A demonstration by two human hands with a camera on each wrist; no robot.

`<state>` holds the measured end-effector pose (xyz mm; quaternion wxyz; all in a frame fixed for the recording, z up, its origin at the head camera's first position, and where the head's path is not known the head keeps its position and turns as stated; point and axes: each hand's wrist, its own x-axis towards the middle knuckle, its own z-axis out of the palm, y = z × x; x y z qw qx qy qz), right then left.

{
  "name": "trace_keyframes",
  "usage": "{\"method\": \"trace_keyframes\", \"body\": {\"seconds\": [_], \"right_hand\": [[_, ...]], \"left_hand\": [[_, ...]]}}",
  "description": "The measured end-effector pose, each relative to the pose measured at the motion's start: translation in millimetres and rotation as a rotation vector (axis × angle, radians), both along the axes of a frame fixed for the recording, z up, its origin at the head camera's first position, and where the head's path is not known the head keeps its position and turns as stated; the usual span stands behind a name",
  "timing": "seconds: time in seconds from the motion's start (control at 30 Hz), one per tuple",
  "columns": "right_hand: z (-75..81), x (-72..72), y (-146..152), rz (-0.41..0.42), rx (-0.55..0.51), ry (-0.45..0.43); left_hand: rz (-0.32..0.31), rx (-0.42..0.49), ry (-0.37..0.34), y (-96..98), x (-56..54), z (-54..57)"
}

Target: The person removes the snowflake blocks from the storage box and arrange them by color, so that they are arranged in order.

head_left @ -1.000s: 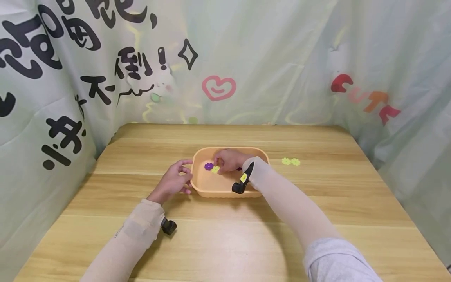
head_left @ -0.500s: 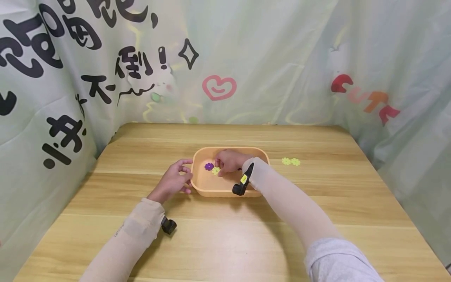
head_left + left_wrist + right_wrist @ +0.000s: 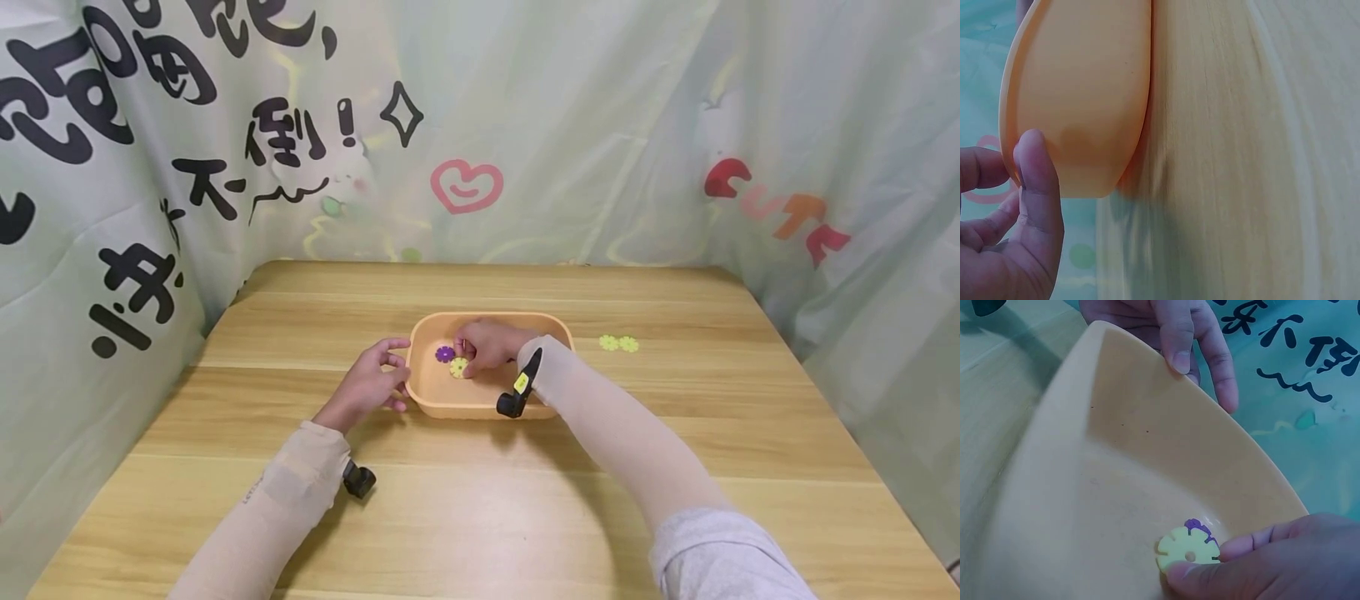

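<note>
My right hand (image 3: 487,343) reaches inside an orange plastic basin (image 3: 487,412). Between thumb and fingers it pinches a yellow notched snowflake building disc (image 3: 1186,547). Just past that disc is a purple snowflake disc (image 3: 1194,524), partly covered by it in the right wrist view; whether the two touch, I cannot tell. At the basin's left end, my left hand (image 3: 367,379) holds the rim, with the thumb (image 3: 1036,162) against the wall and other fingers spread along the edge. The right hand and forearm hide part of the basin's right side.
Two yellow snowflake discs (image 3: 618,343) lie side by side on the wooden table (image 3: 480,508), to the right of the basin. A printed curtain (image 3: 570,125) hangs behind the table and along both sides.
The yellow disc in my right hand has shifted slightly and tilted, so that more of its face shows beside the purple one. My left hand stays at the basin's rim.
</note>
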<state>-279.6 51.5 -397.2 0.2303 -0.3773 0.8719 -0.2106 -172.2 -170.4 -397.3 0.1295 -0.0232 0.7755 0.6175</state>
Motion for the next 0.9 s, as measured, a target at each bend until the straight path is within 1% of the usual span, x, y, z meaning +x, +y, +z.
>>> {"method": "trace_keyframes", "body": {"seconds": [0.2,0.43,0.63,0.77,0.9], "right_hand": [[-1.4,-1.8,7.2,0.013,-0.048,0.022],[7.5,1.2,19.7,0.029,-0.069,0.013],[15.1,3.6,29.2,0.002,-0.051,-0.007],[21.8,5.4,34.6,-0.034,-0.024,-0.045],[27.0,6.3,41.7,-0.040,-0.002,-0.048]], "left_hand": [[-0.001,-0.007,-0.002,0.3,0.0,-0.5],[0.004,-0.006,-0.005,0.6,-0.2,-0.3],[-0.001,-0.001,-0.002,1.1,1.7,1.4],[-0.001,0.002,0.001,1.0,2.3,1.9],[0.000,0.001,0.000,1.3,2.4,2.2]]}}
